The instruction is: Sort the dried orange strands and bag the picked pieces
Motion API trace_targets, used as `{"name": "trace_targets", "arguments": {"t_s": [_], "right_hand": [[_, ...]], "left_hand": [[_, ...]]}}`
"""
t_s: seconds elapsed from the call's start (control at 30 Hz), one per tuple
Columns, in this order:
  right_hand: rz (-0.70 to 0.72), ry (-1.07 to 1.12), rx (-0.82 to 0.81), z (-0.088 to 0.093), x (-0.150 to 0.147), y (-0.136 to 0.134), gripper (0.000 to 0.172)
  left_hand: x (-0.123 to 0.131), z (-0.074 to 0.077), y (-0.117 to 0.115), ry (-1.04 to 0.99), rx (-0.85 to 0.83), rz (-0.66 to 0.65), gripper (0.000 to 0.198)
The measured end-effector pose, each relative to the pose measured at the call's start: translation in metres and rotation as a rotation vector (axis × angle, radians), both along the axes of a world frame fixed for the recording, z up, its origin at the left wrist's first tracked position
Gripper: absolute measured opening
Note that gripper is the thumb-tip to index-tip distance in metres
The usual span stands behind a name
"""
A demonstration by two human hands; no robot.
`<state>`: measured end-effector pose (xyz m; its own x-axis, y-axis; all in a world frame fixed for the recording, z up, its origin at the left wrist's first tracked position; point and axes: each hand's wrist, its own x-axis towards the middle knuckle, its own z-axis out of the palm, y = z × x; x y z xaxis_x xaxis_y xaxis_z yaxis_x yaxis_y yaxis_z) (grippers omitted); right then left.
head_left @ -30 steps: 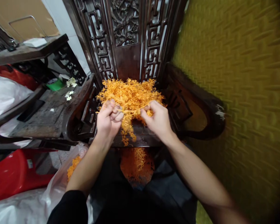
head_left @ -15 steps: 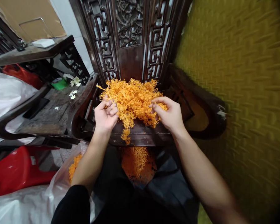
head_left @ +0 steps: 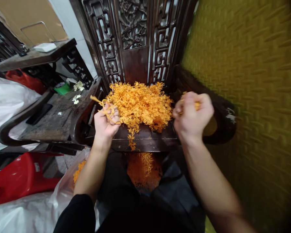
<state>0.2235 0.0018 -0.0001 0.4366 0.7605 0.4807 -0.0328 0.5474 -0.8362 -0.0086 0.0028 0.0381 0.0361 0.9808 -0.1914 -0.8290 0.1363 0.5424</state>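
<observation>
A heap of orange branching sprigs (head_left: 140, 103) lies on the seat of a dark carved wooden chair (head_left: 145, 137). My left hand (head_left: 106, 121) is at the heap's left edge, closed on a few orange sprigs that stick out to the left. My right hand (head_left: 192, 113) is lifted at the heap's right side, over the chair's right arm (head_left: 220, 129). It is blurred and closed in a fist around a small orange piece. More orange sprigs (head_left: 143, 165) lie lower down, between my legs.
A second dark chair (head_left: 50, 119) stands to the left with small white flowers (head_left: 75, 98) on its seat. A red plastic stool (head_left: 19, 178) and white plastic bags (head_left: 26, 213) lie at the lower left. A yellow patterned wall (head_left: 252, 97) fills the right.
My right hand has pulled away from the heap to the right and closed into a fist. My left hand has drawn its sprigs a little up and left.
</observation>
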Motion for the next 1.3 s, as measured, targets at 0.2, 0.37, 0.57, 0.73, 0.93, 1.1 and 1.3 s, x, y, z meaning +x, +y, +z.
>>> {"name": "trace_targets", "arguments": {"t_s": [0.2, 0.37, 0.57, 0.73, 0.93, 1.1, 1.3], "right_hand": [[0.309, -0.057, -0.164, -0.003, 0.008, -0.005, 0.022], [0.445, -0.592, -0.021, 0.0, -0.023, -0.024, 0.031], [0.264, -0.466, 0.081, 0.005, -0.026, -0.023, 0.011], [-0.129, 0.33, 0.018, 0.008, 0.013, -0.001, 0.021], [0.407, -0.043, -0.165, -0.003, 0.016, -0.016, 0.012], [0.573, -0.544, -0.109, -0.003, 0.004, -0.024, 0.023], [0.301, -0.844, 0.033, -0.013, -0.025, -0.024, 0.024]], "left_hand": [[0.009, -0.006, 0.001, 0.042, -0.047, -0.067, 0.032], [0.024, -0.007, 0.001, 0.082, -0.083, -0.075, 0.037], [0.019, -0.006, -0.002, 0.075, -0.058, -0.082, 0.034], [0.005, -0.005, -0.001, 0.072, -0.022, -0.046, 0.03], [0.008, -0.007, 0.001, 0.1, 0.019, -0.048, 0.035], [0.012, -0.007, 0.0, 0.121, 0.028, -0.061, 0.04], [0.014, -0.004, 0.0, 0.172, 0.001, -0.047, 0.04]]}}
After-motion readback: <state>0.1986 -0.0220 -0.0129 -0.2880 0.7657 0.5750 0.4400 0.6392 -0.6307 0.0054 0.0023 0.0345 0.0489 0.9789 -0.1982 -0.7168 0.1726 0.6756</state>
